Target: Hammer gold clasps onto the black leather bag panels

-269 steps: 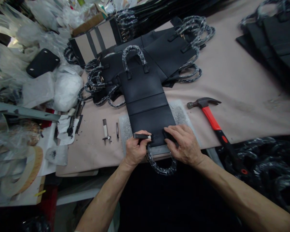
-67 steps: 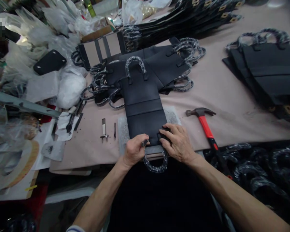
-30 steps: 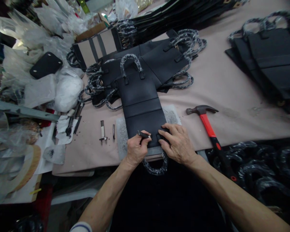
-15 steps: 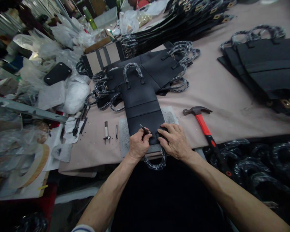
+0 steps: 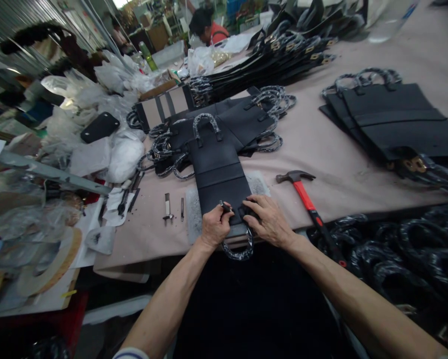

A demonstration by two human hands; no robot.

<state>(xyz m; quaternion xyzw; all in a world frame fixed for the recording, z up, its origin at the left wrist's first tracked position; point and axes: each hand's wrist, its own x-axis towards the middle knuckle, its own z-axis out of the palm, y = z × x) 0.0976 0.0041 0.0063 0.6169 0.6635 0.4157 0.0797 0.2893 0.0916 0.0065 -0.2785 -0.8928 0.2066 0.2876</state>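
Note:
A black bag panel (image 5: 224,192), with a plastic-wrapped handle at each end, lies lengthwise in front of me on a grey slab (image 5: 194,204). My left hand (image 5: 215,227) is closed around a short, dark metal punch (image 5: 225,205), held tilted over the near end of the panel. My right hand (image 5: 266,217) rests on the panel's near right corner, its bent fingers closed on the dark tab of the near handle (image 5: 238,252). The fingertips partly cover that tab. This handle hangs over the table's front edge.
To the right lies a claw hammer (image 5: 302,192) with a red and black grip. Small metal tools (image 5: 167,208) lie left of the slab. Stacked black bag panels (image 5: 391,114) sit at the right, more behind. Plastic bags (image 5: 124,154) crowd the left. Another person (image 5: 209,30) is far back.
The camera view has tilted up slightly, showing more of the background. Both hands keep nearly the same place on the panel, with the punch still in my left hand.

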